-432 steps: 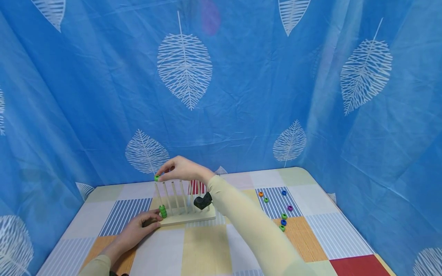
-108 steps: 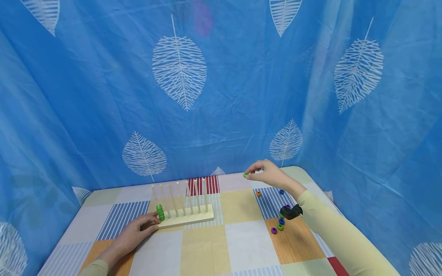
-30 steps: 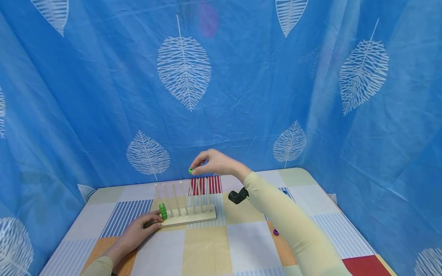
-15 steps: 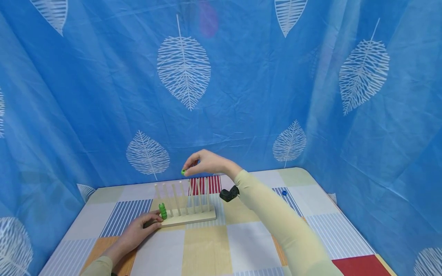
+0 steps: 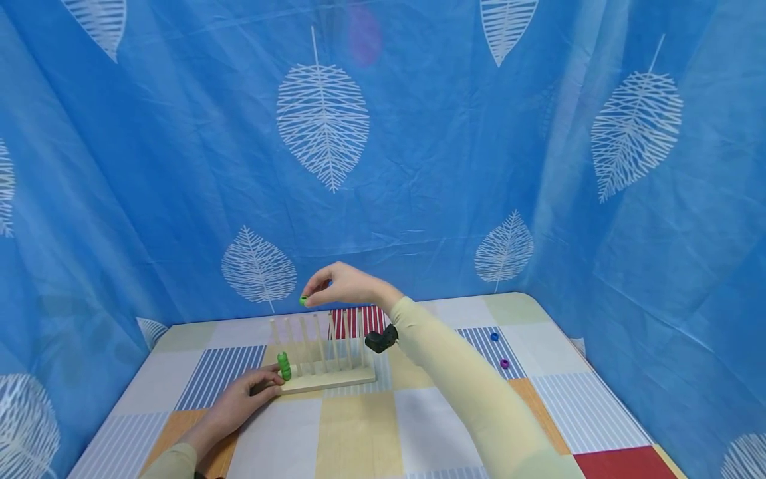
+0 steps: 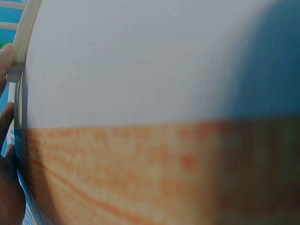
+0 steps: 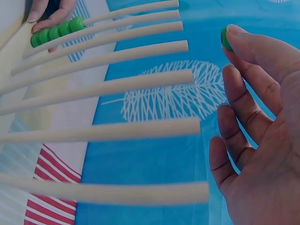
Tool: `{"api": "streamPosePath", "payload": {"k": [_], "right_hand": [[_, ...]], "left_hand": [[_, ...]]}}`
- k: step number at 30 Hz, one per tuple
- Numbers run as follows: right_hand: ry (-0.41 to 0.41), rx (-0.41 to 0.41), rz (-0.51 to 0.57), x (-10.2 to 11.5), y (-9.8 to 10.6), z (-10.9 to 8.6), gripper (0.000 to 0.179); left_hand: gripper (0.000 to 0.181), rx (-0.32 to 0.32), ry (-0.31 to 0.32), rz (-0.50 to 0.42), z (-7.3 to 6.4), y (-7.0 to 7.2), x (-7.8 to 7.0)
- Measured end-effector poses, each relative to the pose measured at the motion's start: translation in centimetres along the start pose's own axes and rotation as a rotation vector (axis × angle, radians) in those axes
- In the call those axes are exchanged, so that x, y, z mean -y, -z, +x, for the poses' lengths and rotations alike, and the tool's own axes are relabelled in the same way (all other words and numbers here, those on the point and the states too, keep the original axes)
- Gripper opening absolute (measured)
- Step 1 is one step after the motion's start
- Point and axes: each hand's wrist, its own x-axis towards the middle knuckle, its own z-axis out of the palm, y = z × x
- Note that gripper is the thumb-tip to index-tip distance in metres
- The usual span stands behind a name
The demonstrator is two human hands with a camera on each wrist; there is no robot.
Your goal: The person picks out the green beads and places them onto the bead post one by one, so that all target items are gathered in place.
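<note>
A wooden peg board (image 5: pixel 330 382) with several upright pegs stands on the table. Several green beads (image 5: pixel 284 366) are stacked on its leftmost peg; the right wrist view also shows this green bead stack (image 7: pixel 58 32). My left hand (image 5: pixel 241 398) holds the board's left end, thumb at the front edge and fingers behind. Above the pegs, my right hand (image 5: pixel 348 284) pinches one green bead (image 5: pixel 303 301) between thumb and index finger, its other fingers loosely bent. In the right wrist view that held bead (image 7: pixel 226 39) is apart from the peg tips.
On the right of the checked tablecloth lie a blue bead (image 5: pixel 494 336) and a purple bead (image 5: pixel 505 364). The right sleeve (image 5: pixel 473 392) covers part of the table there. A blue leaf-patterned curtain (image 5: pixel 413 166) hangs behind and at both sides.
Since reaching the right side, my right hand has carried the green bead left over the pegs, still moving left in the last second. The leftmost stack looks taller than at first. My left hand stays put.
</note>
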Motion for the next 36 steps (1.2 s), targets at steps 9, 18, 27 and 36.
{"api": "streamPosePath", "payload": {"k": [9, 18, 27, 36], "right_hand": [[0.015, 0.004, -0.028, 0.0, -0.7, 1.0, 0.022], [0.039, 0.029, -0.041, 0.2, -1.8, 2.0, 0.022], [0.03, 0.022, -0.038, 0.7, -3.2, 2.8, 0.021], [0.051, 0.02, -0.072, 0.8, -4.1, 3.3, 0.023]], "left_hand": [[0.01, 0.002, -0.012, -0.006, 0.2, 0.0, 0.1], [0.01, 0.0, -0.005, 0.001, 0.2, 0.1, 0.0], [0.009, 0.01, -0.024, -0.02, 0.3, 0.2, 0.0], [0.01, 0.003, -0.036, -0.003, 0.3, 0.1, 0.2]]}}
